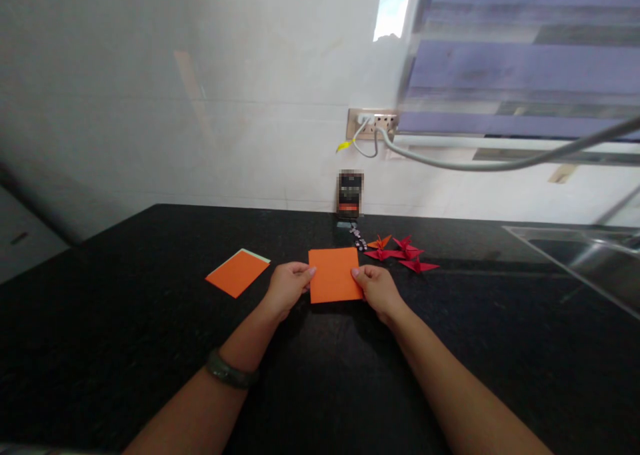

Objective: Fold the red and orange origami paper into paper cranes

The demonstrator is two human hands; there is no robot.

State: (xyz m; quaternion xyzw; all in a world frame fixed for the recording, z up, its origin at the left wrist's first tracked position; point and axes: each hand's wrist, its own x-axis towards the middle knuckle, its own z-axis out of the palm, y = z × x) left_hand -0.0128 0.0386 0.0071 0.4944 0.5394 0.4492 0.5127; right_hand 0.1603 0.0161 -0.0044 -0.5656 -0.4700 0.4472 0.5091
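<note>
Over on the left of the dark surface (125, 321) lies a small stack of paper (237, 275), orange on top, a pale green edge peeking out on its far side. Moving right, here's the left hand (289, 284), closed to a pinch, thumb on top, gripping the left edge of the orange paper (335, 276). That square sits mid-scene, between both hands, flat and taut; whether it's one sheet or several, I can't tell. It should be feather-light, bendy yet crisp enough to keep a crease, a touch slick, and easy to tear or dent. Best hold? Right at the edges, lightly, fingertips only, so the middle avoids stray creases. And there's the right hand (379, 289), pinched likewise on the right edge, thumb over the face. Just beyond, far and to the right, an orange paper crane (380, 242) and several red paper cranes (419, 266): thin points there, surely crushable, so any grip belongs on the body.
</note>
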